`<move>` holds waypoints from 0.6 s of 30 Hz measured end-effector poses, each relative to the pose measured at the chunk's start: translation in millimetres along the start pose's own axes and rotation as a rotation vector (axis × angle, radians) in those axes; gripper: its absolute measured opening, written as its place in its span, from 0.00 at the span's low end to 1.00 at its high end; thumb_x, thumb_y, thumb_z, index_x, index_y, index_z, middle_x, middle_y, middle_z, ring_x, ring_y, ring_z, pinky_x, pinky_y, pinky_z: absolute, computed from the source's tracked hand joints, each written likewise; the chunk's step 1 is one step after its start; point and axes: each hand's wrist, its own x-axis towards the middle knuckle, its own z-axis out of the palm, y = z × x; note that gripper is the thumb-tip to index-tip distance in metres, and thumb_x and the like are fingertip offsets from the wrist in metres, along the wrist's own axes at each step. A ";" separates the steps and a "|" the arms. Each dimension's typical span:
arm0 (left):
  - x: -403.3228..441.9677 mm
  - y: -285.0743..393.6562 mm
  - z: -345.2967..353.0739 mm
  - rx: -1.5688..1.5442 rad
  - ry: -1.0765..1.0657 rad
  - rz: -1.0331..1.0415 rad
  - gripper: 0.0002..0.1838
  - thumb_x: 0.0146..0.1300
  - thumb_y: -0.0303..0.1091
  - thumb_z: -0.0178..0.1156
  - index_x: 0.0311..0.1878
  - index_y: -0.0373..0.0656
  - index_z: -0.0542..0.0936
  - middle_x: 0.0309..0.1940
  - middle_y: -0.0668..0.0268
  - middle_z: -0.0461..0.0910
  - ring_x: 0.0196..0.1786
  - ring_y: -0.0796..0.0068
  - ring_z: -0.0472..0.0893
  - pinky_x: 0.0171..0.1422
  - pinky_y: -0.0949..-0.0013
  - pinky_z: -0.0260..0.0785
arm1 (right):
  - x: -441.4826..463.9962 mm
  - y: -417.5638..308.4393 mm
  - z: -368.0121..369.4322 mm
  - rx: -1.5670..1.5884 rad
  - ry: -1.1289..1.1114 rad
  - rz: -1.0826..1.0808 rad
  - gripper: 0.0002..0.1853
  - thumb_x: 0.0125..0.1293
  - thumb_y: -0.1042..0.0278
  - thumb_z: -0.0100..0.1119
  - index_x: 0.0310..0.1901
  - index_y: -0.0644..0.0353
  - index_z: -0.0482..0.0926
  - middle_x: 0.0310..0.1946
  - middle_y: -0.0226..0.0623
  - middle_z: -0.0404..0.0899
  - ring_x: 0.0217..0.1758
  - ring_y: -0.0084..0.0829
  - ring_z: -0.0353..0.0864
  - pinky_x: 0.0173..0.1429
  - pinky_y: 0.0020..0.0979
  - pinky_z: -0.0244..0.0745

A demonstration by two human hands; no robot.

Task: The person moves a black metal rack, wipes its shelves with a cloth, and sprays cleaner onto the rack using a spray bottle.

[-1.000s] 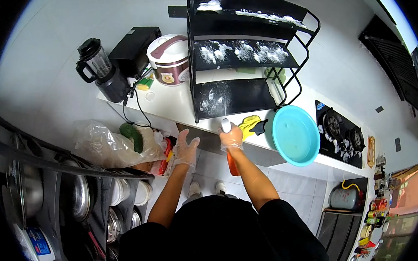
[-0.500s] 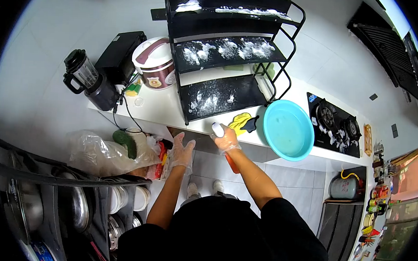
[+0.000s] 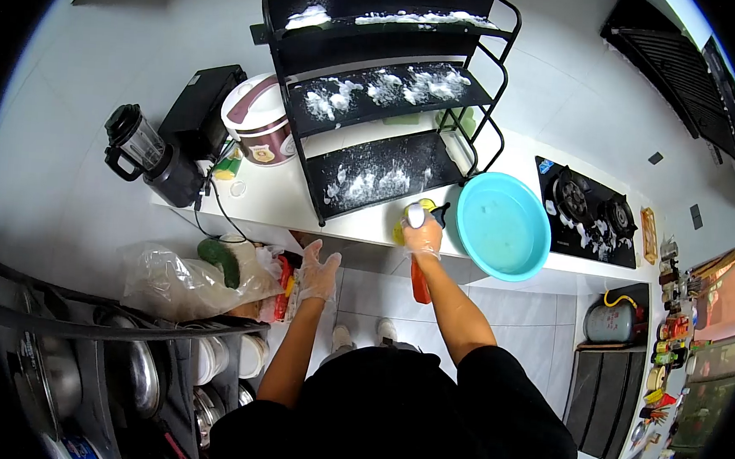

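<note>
My right hand [image 3: 423,235], in a clear plastic glove, grips a spray bottle [image 3: 420,283] with a white head and an orange-red body. It is held over the counter's front edge, in front of a yellow and black cloth [image 3: 440,215] that it partly covers. My left hand [image 3: 319,270], gloved too, hangs before the counter with fingers spread and nothing in it. Behind both hands stands a black three-tier rack [image 3: 393,88]. White foam [image 3: 379,182] lies on its lowest shelf, and more covers the upper two.
A turquoise basin [image 3: 500,267] with water stands right of the rack, beside a foam-spotted gas stove [image 3: 565,225]. Left on the counter are a rice cooker [image 3: 260,126], a black oven [image 3: 200,106] and a blender [image 3: 149,153]. Bags and a green gourd [image 3: 221,263] lie below, near a pot shelf [image 3: 126,328].
My right hand has moved right with the spray bottle, now in front of the cloth. More foam shows on the lowest shelf. My left hand stays nearly in place, and the view has shifted slightly.
</note>
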 end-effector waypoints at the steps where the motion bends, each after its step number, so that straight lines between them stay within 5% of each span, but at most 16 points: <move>1: 1.3 -0.2 0.3 0.018 0.002 -0.004 0.35 0.59 0.39 0.67 0.67 0.38 0.67 0.65 0.50 0.71 0.70 0.56 0.69 0.75 0.59 0.58 | 0.2 9.2 6.5 0.033 -0.046 -0.130 0.22 0.51 0.58 0.70 0.46 0.60 0.83 0.38 0.53 0.85 0.44 0.54 0.85 0.50 0.44 0.79; 4: 2.5 -3.3 4.3 0.052 0.003 -0.007 0.36 0.58 0.37 0.68 0.69 0.40 0.67 0.66 0.53 0.72 0.70 0.59 0.70 0.74 0.60 0.59 | -7.2 4.8 5.5 0.022 -0.148 -0.260 0.25 0.50 0.57 0.72 0.48 0.62 0.83 0.38 0.55 0.85 0.45 0.54 0.85 0.52 0.44 0.79; 8: 2.2 -4.3 6.0 0.054 0.012 -0.005 0.35 0.58 0.38 0.69 0.68 0.40 0.68 0.64 0.55 0.73 0.67 0.59 0.71 0.72 0.59 0.62 | 18.3 9.8 -1.2 -0.046 0.015 0.035 0.22 0.53 0.56 0.69 0.46 0.59 0.84 0.38 0.54 0.85 0.43 0.53 0.85 0.51 0.46 0.79; 12: 3.4 -14.5 4.9 0.042 0.013 -0.042 0.37 0.57 0.37 0.70 0.69 0.41 0.68 0.63 0.56 0.74 0.66 0.61 0.72 0.70 0.60 0.63 | -0.4 27.2 30.1 -0.011 -0.159 -0.301 0.22 0.51 0.62 0.67 0.49 0.59 0.82 0.41 0.52 0.85 0.46 0.52 0.85 0.52 0.43 0.79; 18: 4.9 -31.9 7.4 -0.044 0.038 0.044 0.36 0.57 0.37 0.70 0.68 0.40 0.67 0.64 0.53 0.72 0.66 0.58 0.73 0.71 0.59 0.63 | -34.8 -12.2 45.7 0.257 -0.460 -0.306 0.16 0.55 0.62 0.68 0.44 0.59 0.82 0.33 0.49 0.84 0.38 0.48 0.85 0.45 0.38 0.79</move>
